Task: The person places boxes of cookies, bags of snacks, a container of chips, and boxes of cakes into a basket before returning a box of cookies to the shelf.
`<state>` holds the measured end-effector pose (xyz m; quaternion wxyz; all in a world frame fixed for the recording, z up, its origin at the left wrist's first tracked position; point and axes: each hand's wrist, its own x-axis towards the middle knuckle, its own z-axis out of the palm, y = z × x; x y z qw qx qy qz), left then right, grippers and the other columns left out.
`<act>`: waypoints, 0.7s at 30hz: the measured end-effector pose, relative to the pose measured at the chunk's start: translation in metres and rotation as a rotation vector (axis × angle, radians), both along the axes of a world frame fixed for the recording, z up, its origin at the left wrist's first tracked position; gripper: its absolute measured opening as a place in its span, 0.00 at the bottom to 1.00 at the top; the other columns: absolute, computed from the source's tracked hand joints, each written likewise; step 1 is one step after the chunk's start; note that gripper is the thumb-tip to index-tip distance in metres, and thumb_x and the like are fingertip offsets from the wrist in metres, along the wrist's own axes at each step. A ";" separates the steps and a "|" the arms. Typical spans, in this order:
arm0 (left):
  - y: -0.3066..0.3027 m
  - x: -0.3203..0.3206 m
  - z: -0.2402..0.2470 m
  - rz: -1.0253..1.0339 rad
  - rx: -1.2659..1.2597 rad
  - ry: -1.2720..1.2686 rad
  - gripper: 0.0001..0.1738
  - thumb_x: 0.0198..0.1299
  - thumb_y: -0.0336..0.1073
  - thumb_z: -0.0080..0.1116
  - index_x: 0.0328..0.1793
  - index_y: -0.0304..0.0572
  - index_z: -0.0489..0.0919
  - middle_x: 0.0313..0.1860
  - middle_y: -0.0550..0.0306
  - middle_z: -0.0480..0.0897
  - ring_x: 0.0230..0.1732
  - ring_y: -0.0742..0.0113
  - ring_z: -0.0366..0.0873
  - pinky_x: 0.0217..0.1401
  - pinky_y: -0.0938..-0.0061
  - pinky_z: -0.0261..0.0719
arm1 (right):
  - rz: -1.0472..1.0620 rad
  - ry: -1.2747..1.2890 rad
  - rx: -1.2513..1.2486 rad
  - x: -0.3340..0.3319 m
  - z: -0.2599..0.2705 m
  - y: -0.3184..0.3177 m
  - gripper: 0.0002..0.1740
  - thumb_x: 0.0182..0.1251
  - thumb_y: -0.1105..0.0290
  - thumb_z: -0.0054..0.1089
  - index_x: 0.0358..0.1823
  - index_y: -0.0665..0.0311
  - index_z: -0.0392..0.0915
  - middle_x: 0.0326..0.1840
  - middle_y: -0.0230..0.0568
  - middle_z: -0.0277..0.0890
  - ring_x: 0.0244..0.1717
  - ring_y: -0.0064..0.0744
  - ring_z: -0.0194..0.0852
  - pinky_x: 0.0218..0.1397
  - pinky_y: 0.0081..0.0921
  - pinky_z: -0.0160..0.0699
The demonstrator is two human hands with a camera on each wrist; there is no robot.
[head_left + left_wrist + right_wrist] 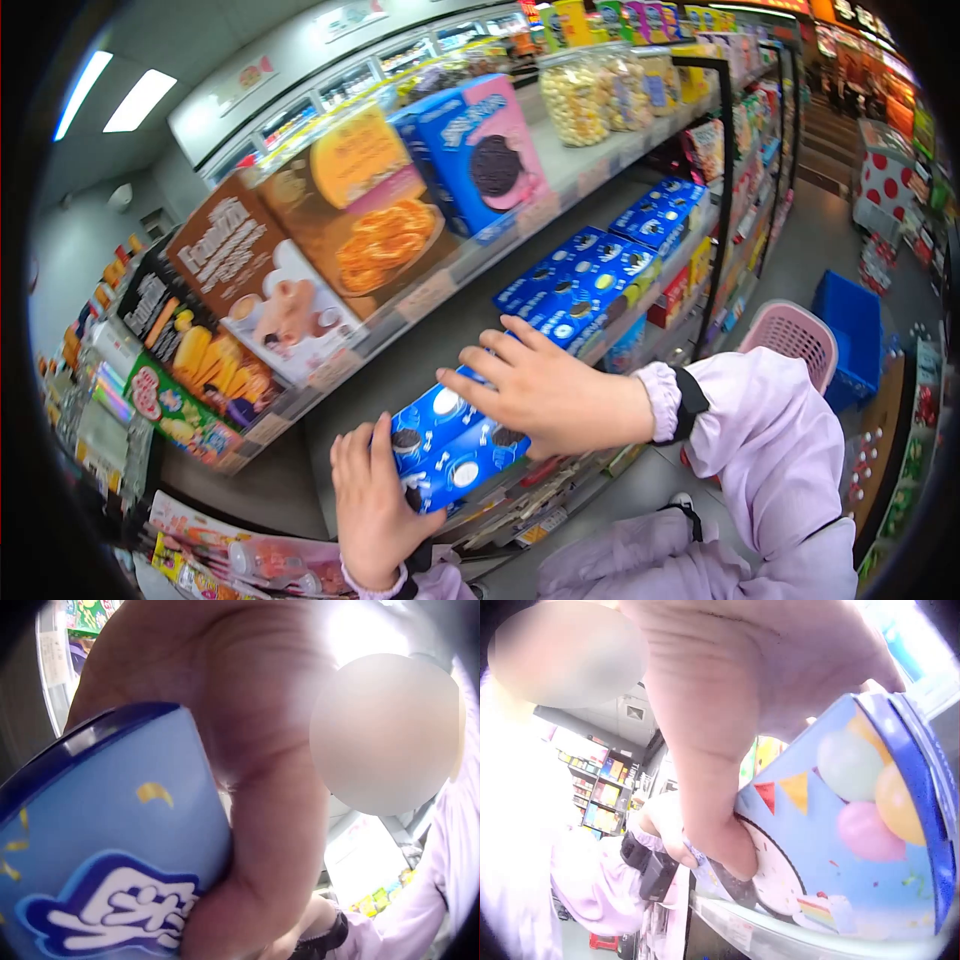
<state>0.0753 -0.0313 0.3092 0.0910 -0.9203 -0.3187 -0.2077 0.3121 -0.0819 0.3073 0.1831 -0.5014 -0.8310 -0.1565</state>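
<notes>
Low over a shelf, a blue cookie box (455, 435) with pictures of dark sandwich cookies lies between my two hands. My left hand (378, 500) grips its left end, fingers over the top and thumb along the near side. The right hand (560, 395) holds the other end, fingers spread across the top. In the left wrist view the thumb lies against the light blue side of the box (150, 847), beside white lettering. Balloons and a slice of cake decorate the box (855, 817) in the right wrist view, where my thumb presses its face.
More blue cookie boxes (590, 275) line the same shelf to the right. Above stand large snack cartons (375, 200) and clear jars (575, 105). A black shelf post (722, 200) rises at the right. A pink basket (792, 335) and a blue bin (848, 335) stand in the aisle.
</notes>
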 end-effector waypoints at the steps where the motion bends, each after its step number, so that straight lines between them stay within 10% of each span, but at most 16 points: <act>1: -0.007 0.004 -0.001 -0.020 -0.007 0.020 0.57 0.19 0.35 0.71 0.65 0.31 0.61 0.57 0.40 0.66 0.61 0.39 0.63 0.69 0.49 0.55 | -0.027 0.014 -0.008 0.002 -0.002 -0.014 0.54 0.32 0.64 0.75 0.66 0.68 0.58 0.57 0.51 0.63 0.61 0.52 0.59 0.67 0.52 0.53; 4: -0.029 0.027 -0.003 -0.133 0.011 0.085 0.56 0.20 0.38 0.72 0.64 0.29 0.61 0.55 0.39 0.67 0.59 0.39 0.64 0.68 0.45 0.55 | -0.120 0.100 -0.024 0.015 -0.017 -0.056 0.53 0.33 0.62 0.75 0.66 0.67 0.59 0.56 0.50 0.64 0.61 0.51 0.60 0.66 0.52 0.54; 6: -0.043 0.047 -0.005 -0.194 -0.004 0.077 0.39 0.44 0.39 0.66 0.64 0.35 0.66 0.55 0.40 0.73 0.58 0.42 0.70 0.64 0.54 0.64 | -0.214 0.169 -0.035 0.022 -0.034 -0.084 0.50 0.33 0.64 0.74 0.64 0.69 0.62 0.55 0.50 0.65 0.60 0.51 0.61 0.66 0.51 0.55; 10: -0.046 0.098 -0.038 -0.430 -0.248 0.222 0.44 0.42 0.38 0.68 0.67 0.33 0.62 0.59 0.39 0.68 0.62 0.42 0.64 0.67 0.52 0.60 | -0.449 0.287 -0.193 0.045 -0.077 -0.138 0.55 0.29 0.65 0.75 0.66 0.65 0.59 0.55 0.48 0.64 0.60 0.48 0.61 0.66 0.51 0.54; 11: -0.037 0.115 -0.062 -0.557 -0.214 0.255 0.54 0.22 0.41 0.73 0.63 0.29 0.62 0.53 0.40 0.67 0.57 0.41 0.66 0.66 0.45 0.57 | -0.504 0.325 -0.222 0.053 -0.093 -0.151 0.56 0.28 0.65 0.76 0.67 0.63 0.58 0.56 0.48 0.64 0.60 0.49 0.60 0.66 0.50 0.54; 21: -0.090 0.298 -0.169 -0.957 -0.431 0.407 0.47 0.33 0.39 0.68 0.64 0.32 0.63 0.52 0.42 0.70 0.57 0.46 0.67 0.64 0.49 0.60 | -0.882 0.561 -0.434 0.159 -0.191 -0.262 0.55 0.25 0.64 0.75 0.64 0.64 0.61 0.56 0.51 0.64 0.60 0.52 0.60 0.66 0.47 0.55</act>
